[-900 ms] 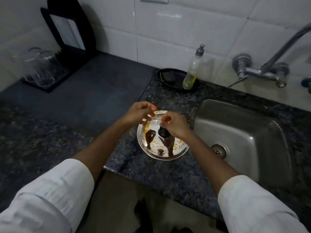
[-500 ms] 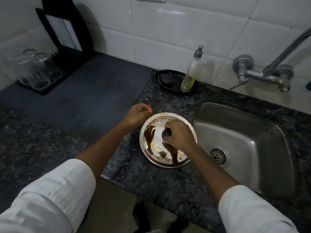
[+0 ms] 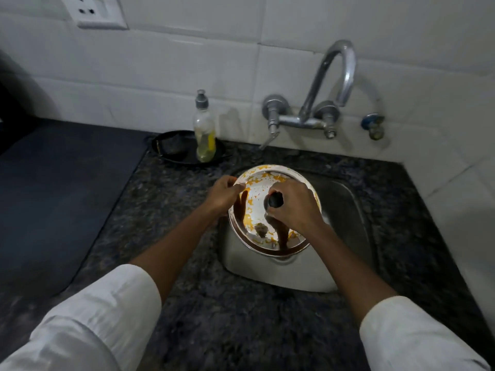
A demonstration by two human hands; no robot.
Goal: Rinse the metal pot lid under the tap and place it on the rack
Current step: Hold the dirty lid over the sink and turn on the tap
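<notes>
A dark speckled granite counter [image 3: 241,317] runs under white wall tiles, with a steel sink [image 3: 281,269] set into it. Your right hand [image 3: 292,204] grips the black knob of the one metal pot lid [image 3: 254,210], held over the sink; your left hand [image 3: 225,195] pinches its left rim. One tap [image 3: 329,84], one soap bottle [image 3: 205,129].

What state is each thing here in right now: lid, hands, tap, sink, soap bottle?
Metal pot lid: dirty with orange smears, held over the sink.
Right hand: closed on the lid's dark knob.
Left hand: pinching the lid's left rim.
Tap: no water visibly running.
Sink: looks empty.
Soap bottle: upright, partly full of yellow liquid.
</notes>
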